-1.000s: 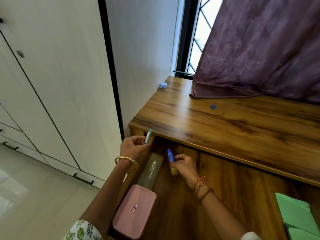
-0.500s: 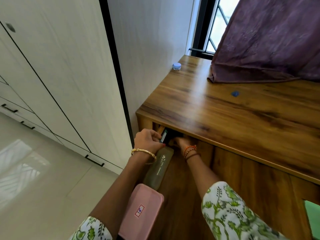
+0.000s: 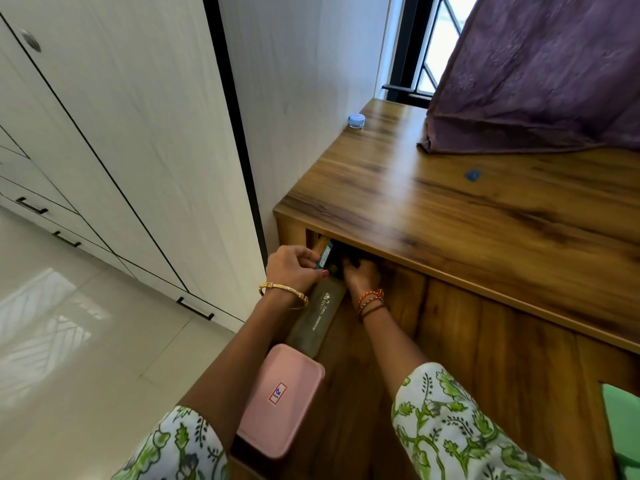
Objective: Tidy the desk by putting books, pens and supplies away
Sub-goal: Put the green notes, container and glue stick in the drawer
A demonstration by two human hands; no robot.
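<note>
Two hands at dark slot under wooden surface point(image 3: 450, 216): left hand point(image 3: 294, 268) grip pinches teal-edged flat packet point(image 3: 325, 257); right hand point(image 3: 360, 273) fingers hidden inside, grip unclear.

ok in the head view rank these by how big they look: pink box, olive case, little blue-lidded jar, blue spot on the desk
1. pink box, though it lies nearest the camera, which inflates it
2. olive case, partly hidden by the left hand
3. blue-lidded jar
4. blue spot, close to the jar's size; unsure, as the jar sits farther away

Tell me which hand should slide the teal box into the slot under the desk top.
Left. The left hand already grips the small teal box at the slot's mouth; the right hand reaches deeper inside, its fingers hidden.
</note>
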